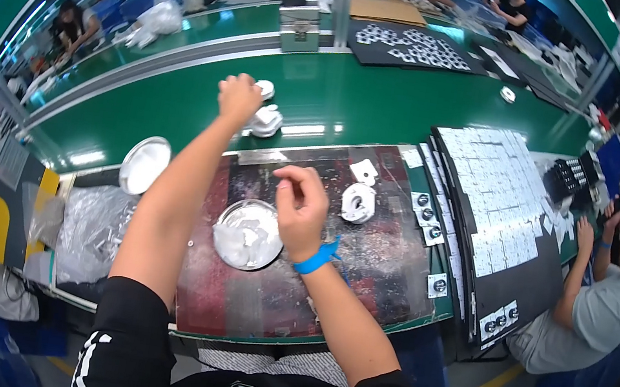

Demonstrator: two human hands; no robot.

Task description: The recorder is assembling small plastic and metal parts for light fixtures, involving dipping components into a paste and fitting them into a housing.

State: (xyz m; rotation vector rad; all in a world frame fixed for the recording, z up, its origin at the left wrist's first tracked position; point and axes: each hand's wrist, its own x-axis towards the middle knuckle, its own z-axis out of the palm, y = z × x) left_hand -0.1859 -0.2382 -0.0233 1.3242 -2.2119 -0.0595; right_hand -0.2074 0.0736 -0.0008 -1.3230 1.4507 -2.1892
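Note:
My left hand (240,99) reaches far over the green bench, its fingers bent and closed at a white round part (265,90). Just nearer lies a small pile of similar white round parts (265,121), partly behind the hand. My right hand (303,207), with a blue band on its wrist, is curled closed at the right rim of a round shallow dish (224,254) with white paste-like material in it. Whatever its fingers may hold is hidden. Right of that hand, a white ring-shaped part (358,203) rests on the stained dark work board (369,281) below a white square plate (364,171).
A round lid (145,165) and a clear plastic bag (92,230) are at the left. Stacked black boards (525,267) bearing white square plates stand at the right. Another such board (414,48) and a metal box (299,27) lie farther back. A co-worker (596,297) sits at the right.

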